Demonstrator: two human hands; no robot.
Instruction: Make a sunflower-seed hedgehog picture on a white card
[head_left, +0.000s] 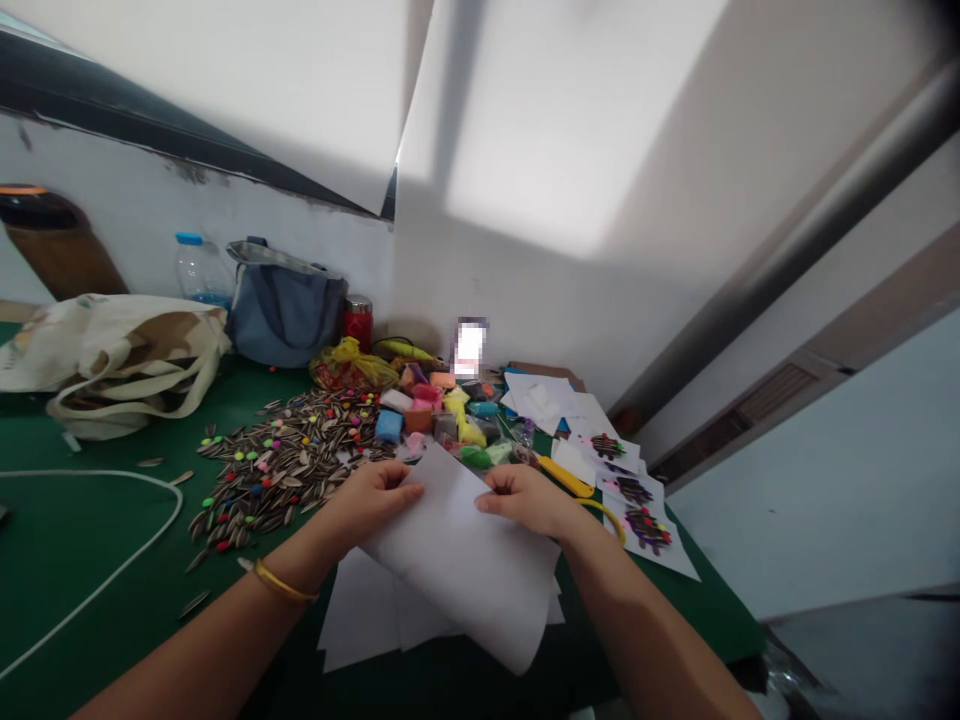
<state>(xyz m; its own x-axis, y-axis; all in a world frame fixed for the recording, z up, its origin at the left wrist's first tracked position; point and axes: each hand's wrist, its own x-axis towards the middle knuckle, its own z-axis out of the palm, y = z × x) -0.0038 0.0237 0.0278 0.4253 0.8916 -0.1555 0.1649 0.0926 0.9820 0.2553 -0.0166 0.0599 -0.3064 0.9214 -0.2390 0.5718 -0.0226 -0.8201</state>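
Both my hands hold a white sheet of paper [465, 560] above the green table [67, 540]. My left hand [371, 500] pinches its upper left edge, fingers closed; a gold bangle sits on that wrist. My right hand [525, 497] pinches the upper right edge, fingers curled. The sheet bends over more white sheets [367, 620] lying flat beneath. Just beyond my left hand spreads a pile of sunflower seeds [285, 460] mixed with small coloured balls.
Coloured clay blocks [431, 410] lie behind the paper. Paper sheets with dark decorated shapes [637, 500] run along the right table edge, beside a yellow-handled tool [566, 478]. A cream tote bag [112, 350], blue bag [281, 310], water bottle [196, 268], red can [358, 320] and white cord [112, 480] sit left.
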